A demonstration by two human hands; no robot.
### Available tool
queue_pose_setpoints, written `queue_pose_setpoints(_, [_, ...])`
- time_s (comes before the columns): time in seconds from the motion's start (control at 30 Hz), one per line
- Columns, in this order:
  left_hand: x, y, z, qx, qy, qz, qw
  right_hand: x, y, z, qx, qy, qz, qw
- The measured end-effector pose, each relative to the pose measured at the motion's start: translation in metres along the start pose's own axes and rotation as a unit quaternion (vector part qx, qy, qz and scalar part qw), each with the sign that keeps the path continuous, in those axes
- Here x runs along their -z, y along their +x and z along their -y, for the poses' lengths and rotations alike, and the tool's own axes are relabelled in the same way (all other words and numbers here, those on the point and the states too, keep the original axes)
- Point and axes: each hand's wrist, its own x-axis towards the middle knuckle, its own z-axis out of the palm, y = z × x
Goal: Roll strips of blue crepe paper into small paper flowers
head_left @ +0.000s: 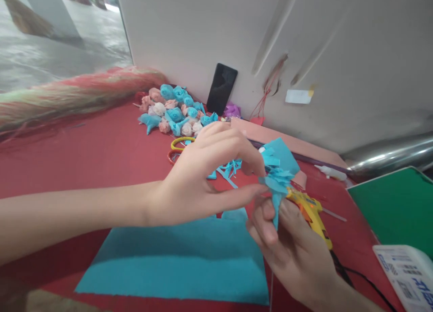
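Observation:
A blue paper flower with ruffled petals is held between my hands. The fingers of my right hand are closed round its narrow twisted base. At the petals' left edge, my left hand pinches the paper between thumb and index finger. Below my hands lies a wide blue crepe paper sheet. A yellow glue gun rests just beyond my right hand, partly hidden by it. Behind my left hand are yellow-and-red-handled scissors, partly covered, and thin blue paper scraps.
Blue, pink and white paper roses are heaped at the back of the red table. A black phone leans on the wall. To the right are a green board, a white labelled object and a black cable.

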Motion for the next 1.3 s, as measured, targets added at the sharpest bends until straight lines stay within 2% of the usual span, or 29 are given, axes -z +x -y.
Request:
queue_pose_setpoints(0.1, [0.003, 0.005, -0.005, -0.057, 0.068, -0.01, 0.996, 0.001, -0.002, -0.003, -0.013, 0.004, 0.02, 1.0])
queue_pose_setpoints(0.37, [0.009, 0.004, -0.014, -0.099, 0.147, 0.025, 0.984, 0.001, -0.004, -0.002, -0.027, 0.001, 0.006, 1.0])
queue_pose_setpoints(0.47, [0.009, 0.002, -0.012, -0.13, 0.159, 0.036, 0.978, 0.002, -0.004, -0.002, -0.036, 0.015, 0.01, 0.999])
queue_pose_setpoints(0.57, [0.009, 0.002, -0.009, -0.167, 0.127, 0.052, 0.976, 0.004, -0.003, -0.003, -0.039, 0.035, 0.021, 0.998])
queue_pose_setpoints(0.77, [0.008, 0.003, -0.003, -0.146, 0.073, 0.03, 0.986, 0.004, -0.003, -0.005, -0.035, 0.07, 0.055, 0.995])
queue_pose_setpoints(0.93, [0.007, 0.003, 0.0, -0.188, 0.123, 0.003, 0.974, 0.004, -0.003, -0.006, -0.044, 0.074, 0.076, 0.993])
queue_pose_setpoints(1.1, [0.007, 0.002, -0.003, -0.193, 0.155, -0.013, 0.969, 0.006, -0.006, -0.009, -0.045, 0.063, 0.083, 0.994])
queue_pose_setpoints(1.2, [0.009, 0.002, -0.005, -0.198, 0.169, -0.005, 0.965, 0.006, -0.007, -0.012, -0.049, 0.058, 0.085, 0.993])
queue_pose_setpoints(1.3, [0.01, 0.001, -0.008, -0.176, 0.173, 0.007, 0.969, 0.005, -0.007, -0.014, -0.05, 0.061, 0.088, 0.993])
